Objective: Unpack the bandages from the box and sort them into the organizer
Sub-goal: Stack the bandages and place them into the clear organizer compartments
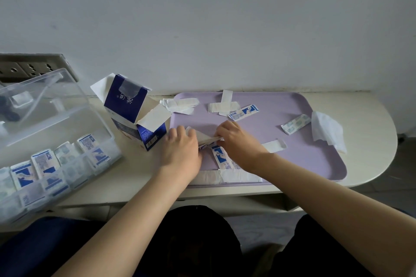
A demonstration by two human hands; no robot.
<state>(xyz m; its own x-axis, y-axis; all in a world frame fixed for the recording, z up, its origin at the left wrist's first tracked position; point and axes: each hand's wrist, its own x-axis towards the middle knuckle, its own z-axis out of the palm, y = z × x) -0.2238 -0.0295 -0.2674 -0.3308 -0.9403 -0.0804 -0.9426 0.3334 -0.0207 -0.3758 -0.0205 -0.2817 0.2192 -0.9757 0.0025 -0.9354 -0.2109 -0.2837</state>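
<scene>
While L hand (180, 148) holds bandage stack (207, 140), R hand (236, 141) pinches it.

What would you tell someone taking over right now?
Left hand and right hand both pinch a small stack of bandages over the near-left part of the tray.
Box stands open just left of the tray; whether anything remains inside is hidden.
Organizer sits far left with its lid up.
Done: several compartments already hold bandages.
Left: put the stack in, then gather the loose bandages scattered on the tray.
</scene>
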